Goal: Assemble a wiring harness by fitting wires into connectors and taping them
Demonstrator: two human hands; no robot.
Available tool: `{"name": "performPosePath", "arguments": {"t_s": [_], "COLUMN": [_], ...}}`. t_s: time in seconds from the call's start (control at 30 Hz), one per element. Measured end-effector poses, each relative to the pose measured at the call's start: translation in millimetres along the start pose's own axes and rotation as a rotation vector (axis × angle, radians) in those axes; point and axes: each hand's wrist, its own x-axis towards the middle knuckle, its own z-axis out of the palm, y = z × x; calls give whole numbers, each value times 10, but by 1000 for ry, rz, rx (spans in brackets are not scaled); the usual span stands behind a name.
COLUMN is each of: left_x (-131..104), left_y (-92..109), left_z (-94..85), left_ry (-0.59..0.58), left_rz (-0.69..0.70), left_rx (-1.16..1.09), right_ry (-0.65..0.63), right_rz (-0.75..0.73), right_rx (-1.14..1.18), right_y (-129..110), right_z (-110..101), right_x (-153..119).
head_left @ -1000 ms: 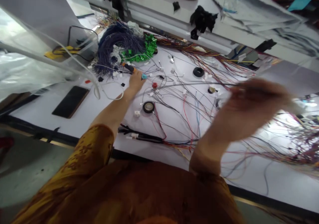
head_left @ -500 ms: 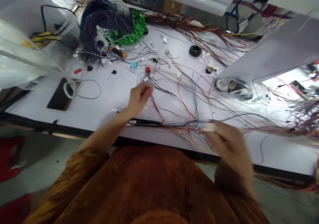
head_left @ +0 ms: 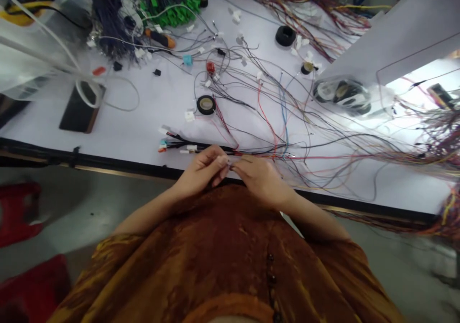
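Near the table's front edge, my left hand [head_left: 201, 170] and my right hand [head_left: 261, 177] meet, fingertips almost touching. Both are closed in a pinch around something small, too hidden to name. Just behind them runs a wire bundle [head_left: 251, 151], whose black-sleeved part [head_left: 212, 146] ends at the left in white, blue and orange connectors [head_left: 163, 145]. A roll of black tape [head_left: 206, 105] lies behind my left hand, with a white connector [head_left: 189, 116] beside it. Red [head_left: 264, 112] and blue [head_left: 283, 114] wires branch off behind my right hand.
At the back left are dark wires with green connectors [head_left: 172, 6] and an orange-black tool [head_left: 160, 38]. A phone [head_left: 82, 107] lies at the left. More tape [head_left: 285, 36] sits at the back. Loose wires [head_left: 359, 157] spread right. Red stools [head_left: 19, 213] stand below left.
Both hands have come together at the front edge, my left moving down and right, my right moving left. The tape roll now shows where my left hand was. The view has tilted downward.
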Motion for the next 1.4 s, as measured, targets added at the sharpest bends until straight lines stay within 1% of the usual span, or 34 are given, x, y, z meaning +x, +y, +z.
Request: {"name": "performPosePath", "arguments": {"t_s": [0.07, 0.1, 0.13, 0.2, 0.27, 0.3, 0.37, 0.4, 0.43, 0.47, 0.5, 0.57, 0.63, 0.67, 0.7, 0.73, 0.77, 0.8, 0.83, 0.87, 0.93, 0.97, 1.0, 1.03, 1.07, 1.17, 1.2, 1.23, 1.3, 1.4], "left_x": [-39, -56, -71, -95, -111, -117, -125, -125, -116, -96, -57, 93, 339, 485, 630, 765, 879, 966, 1023, 1054, 1063, 1057, 1052, 1052, 1059, 1100, 1112, 1122, 1134, 1154], "left_y": [36, 53, 63, 45, -23, -64, -126, -133, -121, -93, -54, 17, 19, -19, -81, -160, -249, -338, -419, -487, -576, -598, -609, -614, -616, -624, -630, -637, -647, -634], "left_z": [-117, -197, -287, -474, -631, -688, -745, -741, -712, -659, -583, -384, -191, -124, -88, -85, -112, -163, -227, -294, -404, -438, -458, -466, -466, -458, -458, -461, -471, -482], "left_ry": [113, 177, 232, 295, 291, 267, 210, 188, 168, 142, 101, -38, -187, -219, -215, -180, -136, -95, -56, -25, 15, 27, 38, 47, 60, 103, 117, 130, 152, 174], "left_rz": [40, 63, 80, 88, 66, 50, 53, 80, 121, 175, 235, 359, 469, 488, 491, 473, 430, 375, 315, 264, 194, 173, 160, 151, 146, 164, 175, 183, 184, 148], "left_rx": [-154, -217, -265, -320, -320, -299, -200, -99, 38, 193, 347, 587, 695, 747, 792, 820, 826, 810, 775, 730, 635, 593, 555, 517, 482, 426, 420, 414, 383, 269], "right_ry": [61, 84, 100, 84, 4, -71, -235, -279, -281, -243, -173, -9, 122, 123, 102, 63, 30, 29, 70, 152, 360, 442, 487, 490, 455, 245, 192, 167, 181, 225], "right_rz": [-51, -48, -33, 25, 100, 131, 173, 182, 189, 196, 206, 240, 330, 378, 427, 444, 440, 437, 444, 481, 642, 729, 786, 792, 747, 493, 440, 412, 417, 447], "right_rx": [107, 141, 155, 152, 148, 154, 175, 184, 193, 202, 207, 195, 109, 46, -14, -54, -73, -75, -61, -38, 37, 91, 151, 206, 242, 193, 168, 164, 270, 656], "right_y": [126, 198, 271, 411, 541, 604, 726, 783, 834, 877, 908, 932, 914, 901, 898, 912, 950, 1018, 1112, 1226, 1454, 1536, 1576, 1568, 1513, 1183, 1073, 988, 913, 970], "right_z": [-107, -165, -218, -290, -299, -283, -229, -198, -166, -134, -98, -3, 131, 205, 275, 333, 371, 385, 373, 340, 239, 192, 160, 151, 169, 348, 423, 490, 577, 585], "right_x": [-128, -208, -294, -472, -633, -698, -772, -770, -731, -651, -528, -163, 295, 522, 729, 903, 1037, 1128, 1180, 1199, 1176, 1154, 1134, 1121, 1117, 1142, 1151, 1157, 1147, 1090]}}
